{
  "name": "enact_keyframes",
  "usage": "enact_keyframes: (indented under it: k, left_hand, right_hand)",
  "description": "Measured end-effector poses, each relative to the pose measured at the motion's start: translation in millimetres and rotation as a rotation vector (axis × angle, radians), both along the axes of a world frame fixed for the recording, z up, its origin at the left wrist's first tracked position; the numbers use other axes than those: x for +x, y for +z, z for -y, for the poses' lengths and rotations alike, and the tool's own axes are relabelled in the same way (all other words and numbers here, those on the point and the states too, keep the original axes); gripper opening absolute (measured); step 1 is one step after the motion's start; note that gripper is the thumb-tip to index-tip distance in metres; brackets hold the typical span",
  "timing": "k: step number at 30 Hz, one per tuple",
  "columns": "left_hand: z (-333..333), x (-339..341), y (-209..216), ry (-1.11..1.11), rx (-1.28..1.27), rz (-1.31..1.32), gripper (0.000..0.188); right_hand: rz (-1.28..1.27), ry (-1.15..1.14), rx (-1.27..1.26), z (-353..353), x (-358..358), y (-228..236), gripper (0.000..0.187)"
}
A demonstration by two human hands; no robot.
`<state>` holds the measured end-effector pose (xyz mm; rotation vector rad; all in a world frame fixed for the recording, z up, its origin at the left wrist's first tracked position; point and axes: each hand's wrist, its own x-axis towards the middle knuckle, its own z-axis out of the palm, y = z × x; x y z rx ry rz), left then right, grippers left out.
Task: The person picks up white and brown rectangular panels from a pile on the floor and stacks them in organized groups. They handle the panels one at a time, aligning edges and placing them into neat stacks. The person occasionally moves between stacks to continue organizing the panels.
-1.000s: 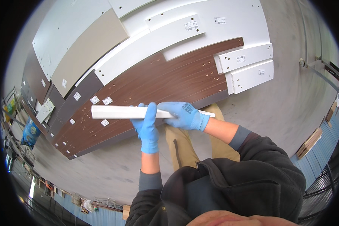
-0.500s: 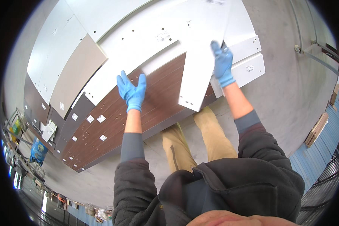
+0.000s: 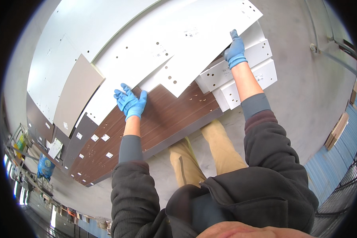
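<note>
A long white panel (image 3: 210, 43) with drilled holes at both ends slants across the upper middle. My right hand (image 3: 236, 50), in a blue glove, grips its near edge with the thumb laid on top; the fingers are hidden under the board. My left hand (image 3: 131, 104), also in a blue glove, is open with its fingers spread and holds nothing. It is over the border between another white board (image 3: 123, 65) and a layer of dark brown panels (image 3: 166, 109). Whether it touches them I cannot tell.
Several white panels (image 3: 254, 53) lie stacked to the right. A beige panel (image 3: 77, 95) and dark grey boards (image 3: 81, 133) are at the left. A blue bag (image 3: 45, 166) hangs by a rack at the far left. Wooden strips (image 3: 337, 131) lie at the right.
My right hand has swung the white panel flatter over the stack, its near end moving left and away from me. My left hand has shifted slightly left and nearer, still open.
</note>
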<state>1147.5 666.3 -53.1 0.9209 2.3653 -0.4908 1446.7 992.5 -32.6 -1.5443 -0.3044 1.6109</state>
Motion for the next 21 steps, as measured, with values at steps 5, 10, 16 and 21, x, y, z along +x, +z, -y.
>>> enact_keyframes:
  k: [5, 10, 16, 21]
  left_hand:
    - [5, 1, -5, -0.01, 0.056, 0.0, 0.12]
    - [18, 2, -18, -0.077, 0.114, -0.121, 0.112]
    - [71, -24, -26, 0.128, 0.653, -0.176, 0.087]
    - [175, -51, -11, 0.464, 0.664, -0.399, 0.093]
  right_hand:
    - [-0.19, 0.044, -0.024, 22, -27, 13, 0.051]
    - [-0.386, 0.093, -0.073, 69, -70, 11, 0.05]
    - [-0.587, 0.016, -0.163, 126, -133, 8, 0.047]
    - [-0.679, 0.009, -0.232, 161, -201, -6, 0.05]
